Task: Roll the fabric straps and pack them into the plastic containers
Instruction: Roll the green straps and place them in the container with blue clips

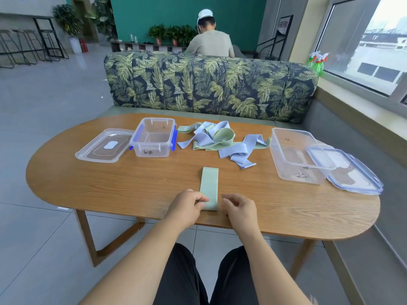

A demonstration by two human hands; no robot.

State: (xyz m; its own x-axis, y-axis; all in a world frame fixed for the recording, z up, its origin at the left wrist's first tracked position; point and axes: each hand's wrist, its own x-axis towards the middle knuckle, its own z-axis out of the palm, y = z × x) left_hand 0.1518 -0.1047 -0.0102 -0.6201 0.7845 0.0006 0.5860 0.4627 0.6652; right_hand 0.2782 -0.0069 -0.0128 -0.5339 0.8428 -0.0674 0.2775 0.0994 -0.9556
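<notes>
Pinching the near end of a green strap (209, 183): left hand (187, 204), fingers curled, forearm reaching in from below. Right hand (239, 206): fingers curled just beside the strap's right edge; hold cannot be told. Strap lies flat on table (110, 186). Beyond: pile (218, 139) of straps between two open boxes (152, 151), lids (103, 148) alongside.

Curled left hand (186, 204), curled right hand (239, 206)
</notes>
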